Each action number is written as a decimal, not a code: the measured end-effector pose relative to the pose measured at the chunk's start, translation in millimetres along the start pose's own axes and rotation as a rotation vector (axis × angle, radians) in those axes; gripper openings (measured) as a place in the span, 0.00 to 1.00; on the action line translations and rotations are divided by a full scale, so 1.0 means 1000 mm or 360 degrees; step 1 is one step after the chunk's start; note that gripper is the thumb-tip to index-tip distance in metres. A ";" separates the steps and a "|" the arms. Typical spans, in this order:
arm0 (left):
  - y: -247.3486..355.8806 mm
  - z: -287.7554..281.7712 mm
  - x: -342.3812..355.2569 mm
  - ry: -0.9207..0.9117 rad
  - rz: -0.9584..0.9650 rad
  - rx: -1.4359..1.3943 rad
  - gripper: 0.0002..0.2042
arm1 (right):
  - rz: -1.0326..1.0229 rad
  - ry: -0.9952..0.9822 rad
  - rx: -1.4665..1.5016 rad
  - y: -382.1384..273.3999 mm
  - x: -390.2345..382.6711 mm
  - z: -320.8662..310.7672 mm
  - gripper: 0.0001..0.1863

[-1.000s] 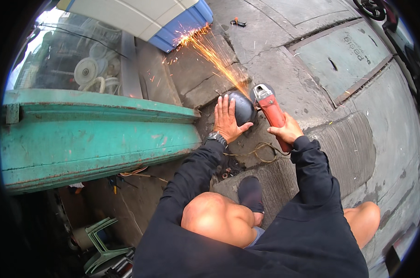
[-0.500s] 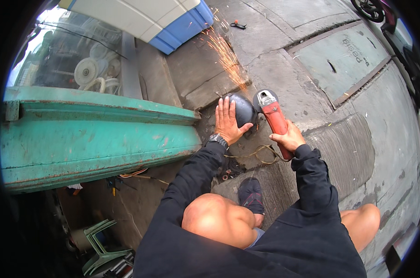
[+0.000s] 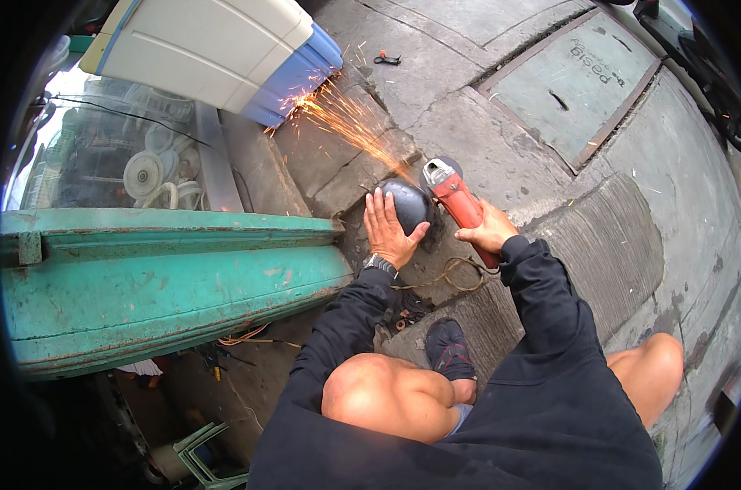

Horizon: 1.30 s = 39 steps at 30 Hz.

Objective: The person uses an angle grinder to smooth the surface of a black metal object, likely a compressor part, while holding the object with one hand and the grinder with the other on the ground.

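A dark, rounded metal piece (image 3: 408, 207) with a smooth, shiny top sits low on the pavement in front of me. My left hand (image 3: 389, 234) lies against its left and near side, fingers stretched out and thumb spread. Wrapped round the body of a red angle grinder (image 3: 458, 202) is my right hand (image 3: 490, 229). The grinder's disc (image 3: 452, 167) is at the right edge of the dark piece, and the exact contact is hidden. Orange sparks (image 3: 354, 126) stream away to the far left.
The sparks reach a white and blue box (image 3: 293, 82). A green metal ledge (image 3: 174, 261) runs along the left, under a glass case (image 3: 109, 155). The grinder's cord (image 3: 460, 273) loops near my shoe (image 3: 449, 347). A small black and orange object (image 3: 387, 59) lies farther off.
The whole view has shifted, so hands and tools sit farther left in it. The spark stream looks denser and now hits the box. Both hands keep their places on the dark piece and grinder.
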<state>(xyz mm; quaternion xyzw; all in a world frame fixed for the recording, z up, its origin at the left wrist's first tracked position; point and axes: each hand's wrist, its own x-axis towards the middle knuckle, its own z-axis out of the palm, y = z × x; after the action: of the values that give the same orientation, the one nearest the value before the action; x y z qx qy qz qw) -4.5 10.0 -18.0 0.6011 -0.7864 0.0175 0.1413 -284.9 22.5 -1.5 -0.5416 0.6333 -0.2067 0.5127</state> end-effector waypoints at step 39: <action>0.012 0.003 -0.002 0.0048 -0.0174 0.0007 0.55 | 0.0095 -0.0092 0.0002 0.000 -0.020 -0.010 0.50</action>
<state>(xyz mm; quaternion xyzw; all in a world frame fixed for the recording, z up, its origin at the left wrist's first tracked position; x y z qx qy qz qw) -15.9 14.6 -19.8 0.6431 -0.7502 0.0205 0.1524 -296.2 37.7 11.1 -0.5278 0.6339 -0.1760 0.5372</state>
